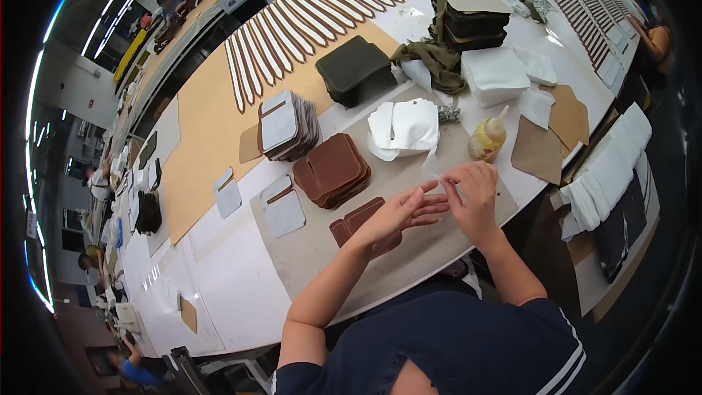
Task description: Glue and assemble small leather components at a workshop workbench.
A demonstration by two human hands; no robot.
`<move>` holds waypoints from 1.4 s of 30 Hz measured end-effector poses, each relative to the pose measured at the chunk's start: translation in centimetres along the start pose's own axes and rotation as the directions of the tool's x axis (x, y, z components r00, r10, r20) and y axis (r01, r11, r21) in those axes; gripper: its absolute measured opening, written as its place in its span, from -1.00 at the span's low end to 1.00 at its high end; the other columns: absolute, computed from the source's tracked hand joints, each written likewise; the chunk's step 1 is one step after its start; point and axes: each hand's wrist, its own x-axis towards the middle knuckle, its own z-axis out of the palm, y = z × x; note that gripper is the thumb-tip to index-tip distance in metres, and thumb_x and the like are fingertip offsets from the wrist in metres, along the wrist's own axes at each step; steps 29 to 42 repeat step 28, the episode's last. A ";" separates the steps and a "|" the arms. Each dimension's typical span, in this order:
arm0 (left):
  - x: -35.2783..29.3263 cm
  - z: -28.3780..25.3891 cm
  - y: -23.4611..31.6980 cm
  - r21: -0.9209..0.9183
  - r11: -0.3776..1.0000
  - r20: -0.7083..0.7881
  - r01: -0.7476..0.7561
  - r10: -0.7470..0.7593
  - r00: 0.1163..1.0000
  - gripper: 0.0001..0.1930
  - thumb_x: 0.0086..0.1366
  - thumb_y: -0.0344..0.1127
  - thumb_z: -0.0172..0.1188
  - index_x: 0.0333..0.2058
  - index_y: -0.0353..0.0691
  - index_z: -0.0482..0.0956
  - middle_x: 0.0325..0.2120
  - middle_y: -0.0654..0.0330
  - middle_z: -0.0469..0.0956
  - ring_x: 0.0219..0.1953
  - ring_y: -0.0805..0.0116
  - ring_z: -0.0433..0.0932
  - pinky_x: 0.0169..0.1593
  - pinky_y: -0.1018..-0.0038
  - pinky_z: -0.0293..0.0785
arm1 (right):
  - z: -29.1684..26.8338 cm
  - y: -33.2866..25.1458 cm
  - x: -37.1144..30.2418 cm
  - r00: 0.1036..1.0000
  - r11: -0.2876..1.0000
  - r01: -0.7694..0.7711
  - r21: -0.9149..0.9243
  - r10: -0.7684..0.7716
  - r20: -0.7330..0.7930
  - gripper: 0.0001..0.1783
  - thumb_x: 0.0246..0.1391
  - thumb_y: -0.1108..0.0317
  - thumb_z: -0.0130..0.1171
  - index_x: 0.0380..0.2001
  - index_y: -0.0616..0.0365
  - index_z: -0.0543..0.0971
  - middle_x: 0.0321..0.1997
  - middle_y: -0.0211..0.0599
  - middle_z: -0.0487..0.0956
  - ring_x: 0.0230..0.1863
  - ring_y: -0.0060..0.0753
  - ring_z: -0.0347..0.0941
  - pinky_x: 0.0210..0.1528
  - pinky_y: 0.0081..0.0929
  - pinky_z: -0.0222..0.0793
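Note:
My left hand (pixel 406 213) is held above the table with its fingers stretched out, over a brown leather-like piece (pixel 358 221) that it partly covers. Close beside it, my right hand (pixel 474 194) has thumb and fingers pinched together at a thin white strip (pixel 431 166), which trails toward a stack of white sheets (pixel 404 128). Just beyond my right hand stands a yellowish squeeze bottle (pixel 488 139) with a pointed nozzle. A stack of brown cut pieces (pixel 333 170) lies to the left of the white stack.
Farther left are a grey-white stack (pixel 287 126) and single pale pieces (pixel 284 208). A dark green stack (pixel 355 69), a tall dark stack (pixel 472 14), folded white cloth (pixel 495 75) and rows of brown-edged strips (pixel 307 22) lie beyond. Cardboard pieces (pixel 537 150) rest at the right edge.

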 end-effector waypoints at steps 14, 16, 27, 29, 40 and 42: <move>-3.7 -3.2 -0.2 -0.351 0.909 -0.294 -0.224 0.121 0.948 -0.52 0.49 -0.24 0.21 0.28 -0.30 0.40 0.08 0.23 0.58 0.12 0.51 0.53 0.23 0.47 0.41 | 1.3 -3.6 -1.0 0.995 0.916 -0.043 0.398 0.003 0.099 -0.70 0.20 0.31 0.35 -0.03 0.11 0.61 -0.13 -0.36 0.53 -0.03 -0.28 0.42 0.12 -0.31 0.30; -4.0 -3.5 -1.1 -0.354 0.905 -0.275 -0.234 0.138 0.952 -0.52 0.50 -0.23 0.20 0.28 -0.28 0.40 0.08 0.23 0.59 0.13 0.51 0.53 0.24 0.47 0.40 | 2.8 -3.2 -1.6 0.828 0.373 -0.518 0.769 0.444 0.343 -0.57 0.27 0.21 0.33 0.07 0.24 0.53 -0.03 -0.36 0.54 -0.01 -0.43 0.42 0.08 -0.40 0.33; -5.2 -2.9 -3.9 0.077 0.950 -0.280 -0.301 0.310 0.908 -0.05 0.43 -0.07 0.29 0.53 -0.20 -0.17 0.41 0.04 0.20 0.38 0.26 0.29 0.41 0.35 0.17 | 3.1 -4.4 1.6 0.856 0.737 -0.419 0.531 0.124 0.502 -0.83 0.28 0.44 0.26 -0.10 0.23 0.68 -0.33 -0.42 0.63 -0.37 -0.53 0.40 -0.22 -0.59 0.35; -5.3 -2.9 -4.4 0.107 0.972 -0.232 -0.209 0.229 0.945 0.06 0.36 0.02 0.37 0.55 -0.15 -0.20 0.48 0.04 0.07 0.52 0.21 0.02 0.49 0.27 0.02 | 2.9 -4.2 1.7 0.822 0.726 -0.428 0.539 0.065 0.566 -0.80 0.28 0.43 0.26 -0.06 0.21 0.68 -0.30 -0.40 0.64 -0.36 -0.52 0.41 -0.21 -0.60 0.35; -5.3 -2.9 -4.4 0.107 0.972 -0.232 -0.209 0.229 0.945 0.06 0.36 0.02 0.37 0.55 -0.15 -0.20 0.48 0.04 0.07 0.52 0.21 0.02 0.49 0.27 0.02 | 2.9 -4.2 1.7 0.822 0.726 -0.428 0.539 0.065 0.566 -0.80 0.28 0.43 0.26 -0.06 0.21 0.68 -0.30 -0.40 0.64 -0.36 -0.52 0.41 -0.21 -0.60 0.35; -5.3 -2.9 -4.4 0.107 0.972 -0.232 -0.209 0.229 0.945 0.06 0.36 0.02 0.37 0.55 -0.15 -0.20 0.48 0.04 0.07 0.52 0.21 0.02 0.49 0.27 0.02 | 2.9 -4.2 1.7 0.822 0.726 -0.428 0.539 0.065 0.566 -0.80 0.28 0.43 0.26 -0.06 0.21 0.68 -0.30 -0.40 0.64 -0.36 -0.52 0.41 -0.21 -0.60 0.35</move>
